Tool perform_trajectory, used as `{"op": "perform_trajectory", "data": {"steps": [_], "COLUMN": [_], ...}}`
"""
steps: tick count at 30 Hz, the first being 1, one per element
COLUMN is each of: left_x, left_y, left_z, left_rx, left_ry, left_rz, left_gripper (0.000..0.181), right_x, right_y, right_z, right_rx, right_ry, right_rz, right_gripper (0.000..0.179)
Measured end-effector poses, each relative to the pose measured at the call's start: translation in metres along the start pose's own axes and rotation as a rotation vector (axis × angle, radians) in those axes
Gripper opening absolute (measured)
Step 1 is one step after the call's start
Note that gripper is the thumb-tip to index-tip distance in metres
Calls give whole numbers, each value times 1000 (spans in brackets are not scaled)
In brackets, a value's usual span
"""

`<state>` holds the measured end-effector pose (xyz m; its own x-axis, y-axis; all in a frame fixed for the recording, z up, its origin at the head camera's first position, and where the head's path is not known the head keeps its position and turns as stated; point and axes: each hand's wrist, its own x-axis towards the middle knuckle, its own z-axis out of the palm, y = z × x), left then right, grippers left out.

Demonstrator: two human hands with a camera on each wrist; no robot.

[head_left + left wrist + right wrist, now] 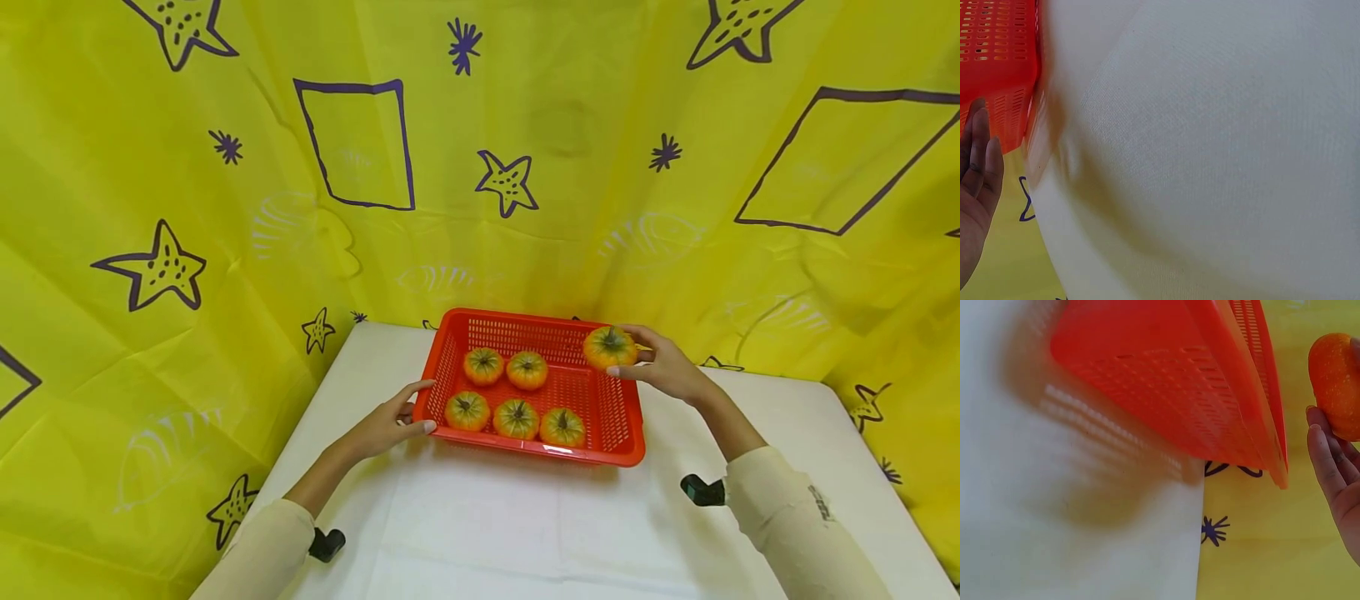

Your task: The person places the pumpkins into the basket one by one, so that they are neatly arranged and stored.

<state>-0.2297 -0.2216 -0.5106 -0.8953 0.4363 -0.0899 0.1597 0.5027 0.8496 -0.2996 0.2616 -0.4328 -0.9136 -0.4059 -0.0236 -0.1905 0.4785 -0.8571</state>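
A red perforated plastic basket [572, 390] stands on the white-covered table. Inside it lie several small orange-and-green pumpkins: two behind, three along the front wall, including a front-middle pumpkin [516, 419]. My left hand [384, 427] holds the basket's left end, thumb near the front corner and fingers at the rim. In the left wrist view, its fingers [979, 147] lie along the basket's side. Over the back right corner, my right hand [669, 367] grips another pumpkin [609, 347] between thumb and fingers. The right wrist view shows this held pumpkin [1335, 384] above the rim level.
The white table [480, 533] extends in front of the basket and to both sides. Behind and beside it hangs a yellow curtain [570, 125] with starfish drawings. Black wrist devices show below the left sleeve [262, 546] and by the right sleeve [780, 500].
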Motion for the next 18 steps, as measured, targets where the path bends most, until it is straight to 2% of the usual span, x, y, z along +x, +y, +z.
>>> {"op": "perform_trajectory", "data": {"steps": [8,18], "left_x": [0,0], "left_y": [-2,-1], "left_z": [-1,1], "left_rx": [8,-3], "left_ry": [4,6], "left_rz": [-9,-11], "left_gripper": [74,74], "right_x": [10,18], "right_y": [-4,-4], "right_z": [13,27], "right_rx": [31,-15], "right_ry": [-21,-26], "right_rz": [-16,-24], "right_gripper": [79,79]}}
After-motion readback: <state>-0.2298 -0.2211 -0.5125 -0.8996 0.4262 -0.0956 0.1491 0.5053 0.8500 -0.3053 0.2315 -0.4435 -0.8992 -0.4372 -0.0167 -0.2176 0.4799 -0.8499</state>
